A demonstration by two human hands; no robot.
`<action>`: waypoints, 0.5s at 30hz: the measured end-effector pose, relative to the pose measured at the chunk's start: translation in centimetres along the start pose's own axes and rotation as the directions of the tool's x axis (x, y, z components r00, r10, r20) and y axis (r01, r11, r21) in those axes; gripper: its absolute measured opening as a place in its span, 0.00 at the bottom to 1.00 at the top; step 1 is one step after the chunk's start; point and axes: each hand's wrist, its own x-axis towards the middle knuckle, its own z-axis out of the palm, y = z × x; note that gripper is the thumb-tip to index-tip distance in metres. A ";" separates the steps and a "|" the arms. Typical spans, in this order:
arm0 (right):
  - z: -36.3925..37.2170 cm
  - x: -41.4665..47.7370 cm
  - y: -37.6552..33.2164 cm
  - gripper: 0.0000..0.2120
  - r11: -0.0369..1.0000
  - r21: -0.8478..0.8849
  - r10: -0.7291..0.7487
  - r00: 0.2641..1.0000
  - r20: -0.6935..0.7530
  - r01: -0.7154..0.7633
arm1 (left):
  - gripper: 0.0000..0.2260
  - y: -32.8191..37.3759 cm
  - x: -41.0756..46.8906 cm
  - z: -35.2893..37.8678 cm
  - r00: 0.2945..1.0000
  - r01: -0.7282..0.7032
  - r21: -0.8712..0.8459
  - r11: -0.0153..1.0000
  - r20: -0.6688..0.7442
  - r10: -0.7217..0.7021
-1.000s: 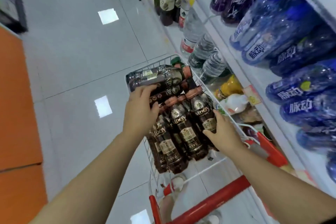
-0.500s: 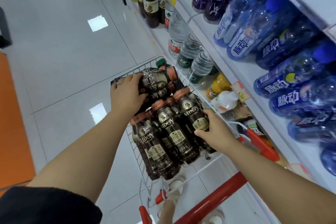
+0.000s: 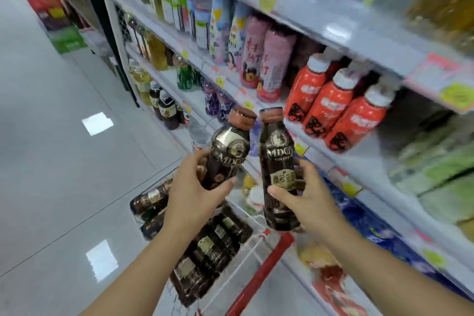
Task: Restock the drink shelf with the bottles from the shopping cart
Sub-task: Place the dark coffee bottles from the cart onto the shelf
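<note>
Below, cart (image 3: 261, 272) of coffee bottles (image 3: 205, 246) (lying flat), two more held above.

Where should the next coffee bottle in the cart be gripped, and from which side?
Probably round the labelled body, from above. The coffee bottles left in the cart lie on their sides, packed close, so only their upper faces are free. The left hand and right hand are both full now.

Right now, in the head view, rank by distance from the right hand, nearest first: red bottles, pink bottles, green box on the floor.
1. Red bottles, on the shelf just above the right hand.
2. Pink bottles, farther along that shelf.
3. Green box, far down the aisle, left.
</note>
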 end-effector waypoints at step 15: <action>-23.9 -19.1 -4.0 0.22 0.917 0.253 -0.088 0.775 -0.626 0.308 | 0.26 27.0 -6.8 10.2 0.635 -0.713 -0.182 0.677 0.241 0.734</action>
